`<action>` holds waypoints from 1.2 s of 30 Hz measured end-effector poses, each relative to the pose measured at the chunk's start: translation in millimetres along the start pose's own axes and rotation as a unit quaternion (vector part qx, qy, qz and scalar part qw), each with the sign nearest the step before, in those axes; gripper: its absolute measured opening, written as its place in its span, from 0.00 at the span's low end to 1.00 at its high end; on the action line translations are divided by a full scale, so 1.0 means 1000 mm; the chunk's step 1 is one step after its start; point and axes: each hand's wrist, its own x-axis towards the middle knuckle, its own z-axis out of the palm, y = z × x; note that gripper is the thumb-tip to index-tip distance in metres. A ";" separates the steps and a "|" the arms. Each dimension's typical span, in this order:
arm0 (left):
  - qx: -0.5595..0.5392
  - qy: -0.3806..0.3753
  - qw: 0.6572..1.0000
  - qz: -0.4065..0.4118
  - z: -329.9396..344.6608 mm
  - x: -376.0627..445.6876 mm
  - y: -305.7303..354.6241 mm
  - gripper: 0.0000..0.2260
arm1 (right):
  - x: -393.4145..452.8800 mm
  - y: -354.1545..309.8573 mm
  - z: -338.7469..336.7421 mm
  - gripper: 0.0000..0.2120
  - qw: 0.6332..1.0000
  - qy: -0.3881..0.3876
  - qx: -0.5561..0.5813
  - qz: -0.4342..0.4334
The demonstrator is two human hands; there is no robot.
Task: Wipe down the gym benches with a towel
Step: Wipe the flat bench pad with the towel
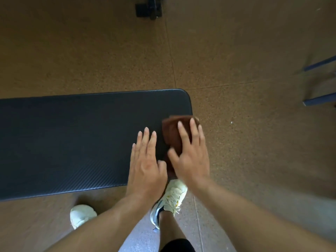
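Note:
A black padded gym bench [72, 139] runs from the left edge to a rounded end at centre right. A folded brown towel [172, 131] lies on that right end, partly over the edge. My right hand [189, 153] presses flat on the towel with fingers spread over it. My left hand [147, 157] rests flat on the bare pad just left of the towel, fingers apart, holding nothing. Much of the towel is hidden under my right hand.
Brown speckled floor [236, 51] surrounds the bench. My two white shoes [172, 197] stand at the bench's near side. A black equipment base [148, 8] sits at the top. Blue metal bars [320, 82] cross the right edge.

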 end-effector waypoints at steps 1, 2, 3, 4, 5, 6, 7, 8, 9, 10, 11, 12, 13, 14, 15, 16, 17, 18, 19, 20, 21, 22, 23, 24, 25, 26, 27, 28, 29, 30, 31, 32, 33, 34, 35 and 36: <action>0.008 0.004 1.000 0.005 -0.001 0.000 -0.004 0.32 | 0.024 -0.007 -0.009 0.37 1.000 -0.007 0.017 0.025; 0.018 0.007 1.000 0.011 -0.003 0.000 -0.009 0.31 | 0.049 -0.014 -0.018 0.37 0.998 -0.016 0.035 0.050; 0.028 0.010 0.999 0.017 -0.004 0.000 -0.013 0.31 | 0.074 -0.020 -0.027 0.37 0.995 -0.026 0.058 0.072; 0.036 0.010 0.999 0.019 -0.006 -0.001 -0.016 0.31 | 0.093 -0.026 -0.035 0.37 0.992 -0.030 0.082 0.089; 0.040 0.010 0.999 0.016 -0.008 -0.002 -0.018 0.31 | 0.107 -0.030 -0.040 0.36 0.989 -0.027 0.108 0.099; 0.042 0.010 0.999 0.011 -0.011 -0.004 -0.022 0.30 | 0.112 -0.031 -0.041 0.34 0.986 -0.018 0.130 0.105; 0.044 0.010 0.999 0.007 -0.013 -0.006 -0.026 0.30 | 0.108 -0.032 -0.039 0.33 0.982 -0.005 0.151 0.117; 0.045 0.010 0.999 0.004 -0.016 -0.008 -0.029 0.30 | 0.098 -0.030 -0.036 0.30 0.975 0.011 0.170 0.140; 0.046 0.009 0.999 0.003 -0.019 -0.011 -0.033 0.30 | 0.084 -0.027 -0.033 0.28 0.967 0.032 0.186 0.173; 0.043 0.009 0.999 0.001 -0.022 -0.014 -0.037 0.30 | 0.067 -0.024 -0.028 0.25 0.956 0.048 0.196 0.214; 0.037 0.009 0.999 -0.001 -0.026 -0.018 -0.042 0.31 | 0.049 -0.020 -0.023 0.23 0.945 0.056 0.199 0.252; 0.030 0.009 1.000 -0.003 -0.030 -0.021 -0.046 0.30 | 0.032 -0.016 -0.017 0.22 0.936 0.063 0.198 0.284; 0.023 0.009 1.000 -0.002 -0.035 -0.025 -0.050 0.30 | 0.015 -0.014 -0.011 0.21 0.927 0.072 0.198 0.310; 0.019 0.009 1.000 -0.001 -0.039 -0.030 -0.054 0.30 | -0.001 -0.014 -0.004 0.21 0.915 0.088 0.207 0.334; 0.015 0.008 1.000 -0.002 -0.045 -0.034 -0.060 0.30 | -0.015 -0.018 0.003 0.21 0.899 0.110 0.224 0.360; 0.010 0.006 1.000 -0.004 -0.050 -0.039 -0.066 0.30 | -0.025 -0.022 0.012 0.22 0.877 0.138 0.246 0.389; 0.006 0.006 1.000 -0.007 -0.055 -0.043 -0.074 0.30 | -0.031 -0.029 0.020 0.24 0.855 0.169 0.263 0.414; 0.002 0.006 1.000 -0.012 -0.061 -0.047 -0.083 0.30 | -0.033 -0.034 0.029 0.25 0.841 0.199 0.265 0.428; -0.001 0.008 1.000 -0.017 -0.068 -0.052 -0.093 0.30 | -0.034 -0.039 0.037 0.27 0.833 0.227 0.259 0.432; -0.005 0.011 1.000 -0.021 -0.074 -0.056 -0.104 0.30 | -0.033 -0.044 0.044 0.29 0.832 0.252 0.248 0.428; -0.010 0.013 1.000 -0.023 -0.081 -0.060 -0.116 0.30 | -0.032 -0.050 0.050 0.30 0.835 0.269 0.234 0.419; -0.015 0.016 0.999 -0.025 -0.087 -0.064 -0.128 0.30 | -0.033 -0.055 0.056 0.30 0.844 0.275 0.213 0.409; -0.020 0.020 0.999 -0.028 -0.094 -0.068 -0.139 0.30 | -0.035 -0.060 0.060 0.30 0.855 0.270 0.188 0.401; -0.025 0.025 0.999 -0.029 -0.100 -0.072 -0.150 0.30 | -0.039 -0.067 0.064 0.30 0.868 0.259 0.156 0.394; -0.030 0.032 0.999 -0.030 -0.106 -0.076 -0.161 0.29 | -0.043 -0.075 0.069 0.30 0.883 0.247 0.122 0.380; -0.035 0.038 0.998 -0.029 -0.112 -0.080 -0.169 0.29 | -0.049 -0.086 0.075 0.29 0.901 0.234 0.090 0.354; -0.043 0.045 0.998 -0.026 -0.117 -0.085 -0.176 0.28 | -0.057 -0.100 0.083 0.29 0.922 0.217 0.064 0.314; -0.052 0.052 0.997 -0.025 -0.122 -0.088 -0.181 0.27 | -0.066 -0.117 0.094 0.29 0.944 0.196 0.044 0.263; -0.063 0.059 0.996 -0.025 -0.127 -0.092 -0.185 0.25 | -0.076 -0.137 0.106 0.29 0.963 0.168 0.035 0.207; -0.079 0.062 0.995 -0.028 -0.131 -0.094 -0.187 0.23 | -0.085 -0.158 0.118 0.29 0.978 0.137 0.035 0.154; -0.103 0.065 0.992 -0.038 -0.135 -0.096 -0.188 0.22 | -0.094 -0.179 0.127 0.29 0.988 0.106 0.044 0.102; -0.134 0.070 0.987 -0.059 -0.139 -0.096 -0.190 0.20 | -0.099 -0.196 0.136 0.28 0.993 0.075 0.062 0.060; -0.169 0.082 0.978 -0.089 -0.144 -0.094 -0.190 0.18 | -0.101 -0.213 0.139 0.26 0.994 0.049 0.095 0.035; -0.205 0.105 0.965 -0.123 -0.151 -0.091 -0.192 0.16 | -0.100 -0.228 0.139 0.22 0.986 0.030 0.159 0.045; -0.245 0.133 0.947 -0.158 -0.158 -0.086 -0.192 0.14 | -0.097 -0.243 0.133 0.18 0.964 0.013 0.252 0.084; -0.283 0.157 0.927 -0.192 -0.165 -0.080 -0.193 0.12 | -0.094 -0.256 0.121 0.15 0.922 -0.003 0.361 0.140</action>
